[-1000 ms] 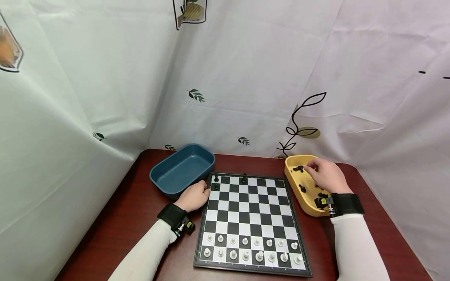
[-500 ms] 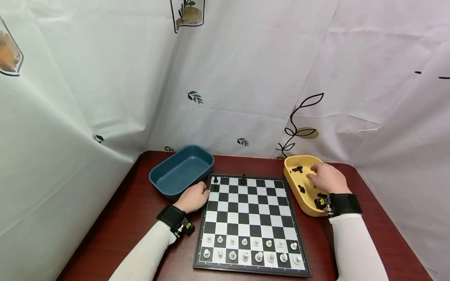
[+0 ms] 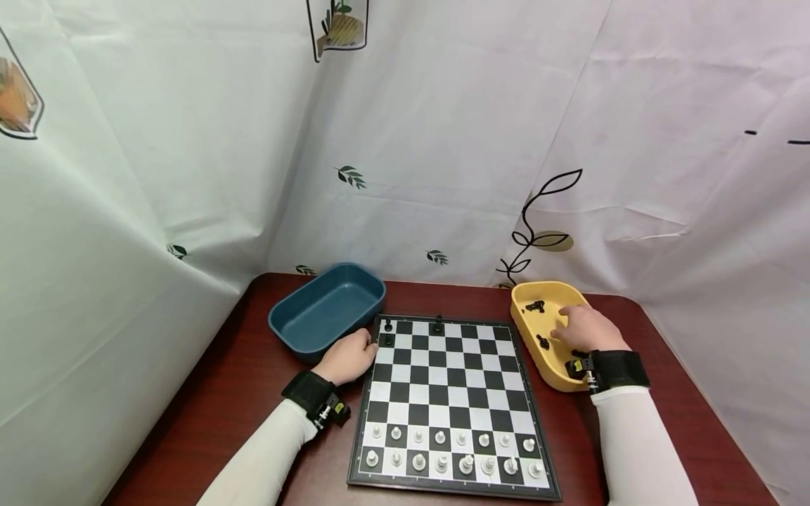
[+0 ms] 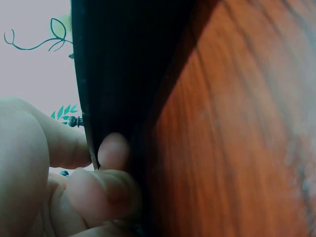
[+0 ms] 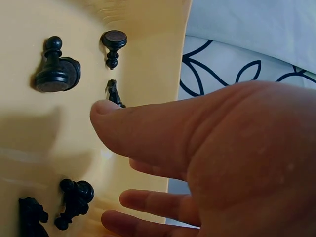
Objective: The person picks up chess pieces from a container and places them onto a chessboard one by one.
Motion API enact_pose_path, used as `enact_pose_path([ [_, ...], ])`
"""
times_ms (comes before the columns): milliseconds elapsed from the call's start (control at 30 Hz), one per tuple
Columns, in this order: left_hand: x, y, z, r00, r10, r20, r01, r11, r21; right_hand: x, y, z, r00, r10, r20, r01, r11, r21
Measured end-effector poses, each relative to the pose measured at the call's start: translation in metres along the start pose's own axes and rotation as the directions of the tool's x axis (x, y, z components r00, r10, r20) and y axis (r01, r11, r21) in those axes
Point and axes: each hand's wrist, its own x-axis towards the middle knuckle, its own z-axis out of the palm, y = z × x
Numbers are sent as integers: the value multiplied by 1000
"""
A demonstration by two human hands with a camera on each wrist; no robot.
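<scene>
A black-and-white chessboard (image 3: 452,393) lies on the dark red table (image 3: 228,393). White pieces (image 3: 452,450) fill its two near rows. Three black pieces stand at the far side, two in the far left corner (image 3: 388,332) and one (image 3: 437,326) further right. My left hand (image 3: 351,355) grips the board's left edge (image 4: 118,74), with a fingertip (image 4: 113,150) against it. My right hand (image 3: 585,327) hovers inside the yellow tray (image 3: 538,292), thumb (image 5: 148,128) out and fingers relaxed, holding nothing. Loose black pieces (image 5: 57,69) lie in the tray (image 5: 29,138) under it.
An empty blue tray (image 3: 325,306) stands at the far left, just beyond my left hand. White printed sheets (image 3: 443,140) wall in the table on three sides. Bare table shows left of the board (image 4: 237,123) and along the right edge.
My right hand has slid a little nearer to me inside the yellow tray. The left hand and the board have stayed put.
</scene>
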Motion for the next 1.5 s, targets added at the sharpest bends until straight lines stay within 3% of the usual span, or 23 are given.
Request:
enact_pose_path([
  [233, -3, 3, -1, 1000, -18, 19, 18, 1000, -11, 3, 4, 6, 997, -32, 72, 32, 999, 10],
  [433, -2, 1, -1, 1000, -5, 5, 6, 1000, -8, 7, 8, 12, 992, -109, 71, 109, 994, 3],
  [767, 0, 0, -1, 1000, 8, 0, -8, 1000, -17, 7, 7, 12, 988, -149, 50, 150, 989, -5],
  [1500, -1, 1, 0, 1000, -14, 13, 14, 1000, -15, 3, 0, 11, 990, -135, 46, 133, 990, 39],
])
